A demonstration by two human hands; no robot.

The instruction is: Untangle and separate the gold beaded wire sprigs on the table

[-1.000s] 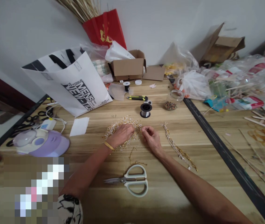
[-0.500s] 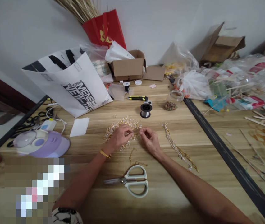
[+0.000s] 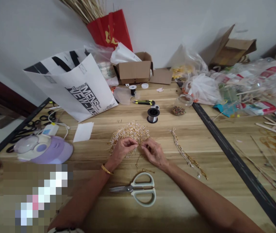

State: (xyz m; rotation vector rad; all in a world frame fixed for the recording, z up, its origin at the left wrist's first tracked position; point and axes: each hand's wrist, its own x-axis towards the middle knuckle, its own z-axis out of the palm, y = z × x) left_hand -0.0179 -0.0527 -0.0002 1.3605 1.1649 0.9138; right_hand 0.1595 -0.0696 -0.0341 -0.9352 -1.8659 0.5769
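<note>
My left hand [image 3: 123, 149] is closed in a pinch at the near side of a pile of gold and clear beads [image 3: 130, 130]. Facing it, my right hand [image 3: 154, 152] also pinches, its fingertips a short gap from the left ones. Whatever the fingertips hold is too small to make out. Just below them a thin gold chain [image 3: 145, 171] trails on the table; its upper end is hard to follow. White-handled scissors [image 3: 138, 189] lie nearer to me, blades pointing left. Right of my hands are gold and silver chains [image 3: 187, 154], bunched at one end.
Behind the beads stand a wire spool [image 3: 152, 116], a yellow-black utility knife [image 3: 143, 102] and a glass jar [image 3: 182, 105] of small beads. At left are a white paper bag [image 3: 79, 87] and a purple-white device [image 3: 48, 149]. Plastic packaging [image 3: 249, 81] heaps up at right.
Both hands have come slightly nearer to me, and their fingertips are closer together. My right hand has moved a little left. The chains and scissors look the same.
</note>
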